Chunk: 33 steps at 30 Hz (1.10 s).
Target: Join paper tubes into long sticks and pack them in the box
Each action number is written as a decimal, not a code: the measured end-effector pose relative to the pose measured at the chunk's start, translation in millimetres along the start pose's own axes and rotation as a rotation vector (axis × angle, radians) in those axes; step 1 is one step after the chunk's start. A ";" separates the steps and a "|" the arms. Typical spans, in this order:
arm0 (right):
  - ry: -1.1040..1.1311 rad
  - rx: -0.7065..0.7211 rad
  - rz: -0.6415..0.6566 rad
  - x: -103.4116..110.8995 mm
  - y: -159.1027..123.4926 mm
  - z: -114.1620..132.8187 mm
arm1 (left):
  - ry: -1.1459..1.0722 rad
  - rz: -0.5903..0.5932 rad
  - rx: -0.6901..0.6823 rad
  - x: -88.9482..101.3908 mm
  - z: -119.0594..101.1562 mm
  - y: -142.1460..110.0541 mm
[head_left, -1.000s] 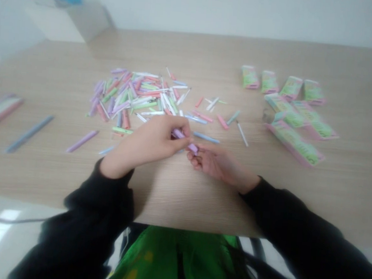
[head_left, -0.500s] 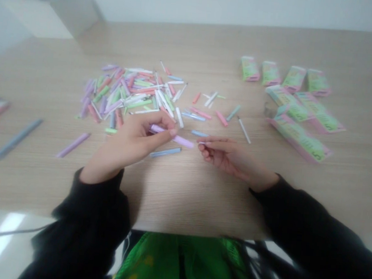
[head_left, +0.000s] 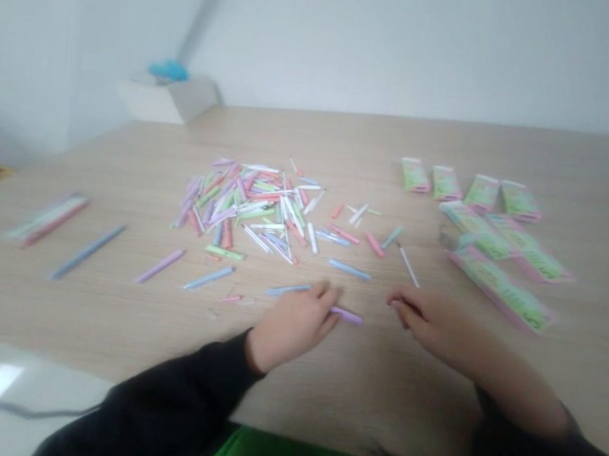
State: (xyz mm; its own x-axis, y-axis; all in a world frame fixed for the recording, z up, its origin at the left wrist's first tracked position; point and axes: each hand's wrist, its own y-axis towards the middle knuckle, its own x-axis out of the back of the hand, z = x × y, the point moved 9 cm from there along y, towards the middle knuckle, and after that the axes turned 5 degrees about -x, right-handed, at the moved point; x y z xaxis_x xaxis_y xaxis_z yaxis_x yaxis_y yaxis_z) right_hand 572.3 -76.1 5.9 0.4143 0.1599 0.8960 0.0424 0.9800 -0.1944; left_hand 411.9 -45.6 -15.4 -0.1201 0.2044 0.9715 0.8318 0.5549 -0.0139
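My left hand (head_left: 297, 326) is low over the table, its fingers closed around a purple pen barrel (head_left: 349, 316) whose end sticks out to the right. To the right of it, apart from the barrel, my right hand (head_left: 428, 322) is closed in a pinch. A small pale bit shows at its fingertips, too blurred to name. A blue pen barrel (head_left: 286, 290) lies just beyond my left fingers, and another blue barrel (head_left: 350, 269) is farther back. Up and left is a heap of pen parts (head_left: 258, 203) in purple, green, red and white.
Several green and pink boxes (head_left: 500, 289) lie and stand at the right. Pens (head_left: 46, 218) are grouped at the far left, near a blue pen (head_left: 87, 252) and a purple pen (head_left: 159, 266). A white box (head_left: 153, 100) with something blue stands at the back left.
The view has tilted up and turned left. My left hand has come down toward the table with the purple barrel, and the gap to my right hand has widened.
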 end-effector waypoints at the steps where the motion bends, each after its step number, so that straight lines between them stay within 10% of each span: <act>1: -0.045 -0.026 -0.019 -2.0 -0.5 -4.0 | 0.026 0.002 0.026 0.0 1.1 0.1; 9: -0.096 -0.035 -0.152 -47.6 -2.7 -27.9 | 0.020 -0.027 0.070 -1.0 4.8 4.1; 16: 0.006 0.000 -0.206 -37.2 -6.4 -23.7 | -0.150 -0.139 0.089 19.8 10.6 -0.7; 24: 0.075 -0.074 -0.208 -29.3 4.3 -25.2 | 0.041 -0.488 0.622 138.4 180.7 -61.5; 33: 0.157 -0.095 -0.280 -30.5 3.8 -38.6 | -0.042 -0.326 0.843 104.2 298.8 -70.8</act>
State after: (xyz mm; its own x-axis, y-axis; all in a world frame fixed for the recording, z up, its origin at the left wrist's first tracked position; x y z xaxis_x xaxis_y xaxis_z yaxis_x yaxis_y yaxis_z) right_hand 595.0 -81.8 -37.6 0.5094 -0.1419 0.8487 0.2561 0.9666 0.0079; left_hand 178.5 177.4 16.2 -0.3138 -0.0461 0.9484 0.0817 0.9938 0.0753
